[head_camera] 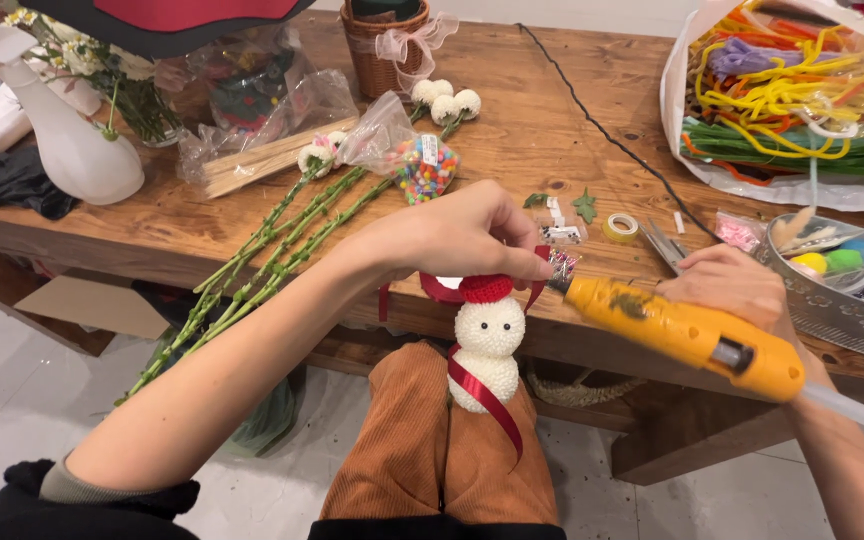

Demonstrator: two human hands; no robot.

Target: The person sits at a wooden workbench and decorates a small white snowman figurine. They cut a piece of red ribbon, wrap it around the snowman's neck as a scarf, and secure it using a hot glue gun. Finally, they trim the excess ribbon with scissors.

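A small white snowman [488, 350] made of two flower balls stands upright on the person's knee, which is clad in orange corduroy [422, 440]. It sits just in front of the near edge of the wooden counter [512, 150]. A red knitted hat [485, 289] tops the snowman, and a red ribbon [482, 395] runs slantwise down its lower ball.

The left hand [462, 235] comes over the snowman from the left, its fingers [527, 265] closed in a pinch on the hat's upper right rim. To the snowman's right, the right hand [737, 285] is wrapped around the body of a yellow glue gun [687, 335], fingers shut on it; the nozzle points left and almost meets the hat where the left fingers pinch. A clear glue stick [852, 410] sticks out behind the gun.

Beyond the snowman on the counter lie a roll of tape [620, 228], small green leaves [584, 206] and scissors [664, 245]. Up and left of the snowman, long green stems [282, 250] hang over the counter's edge, beside a bag of coloured beads [424, 168]. Farther left stands a white spray bottle [72, 150]. To the snowman's right sits a metal tray [832, 320] of pompoms, and behind it a bag of coloured pipe cleaners [782, 100]. A wicker basket [382, 45] stands at the counter's far side.
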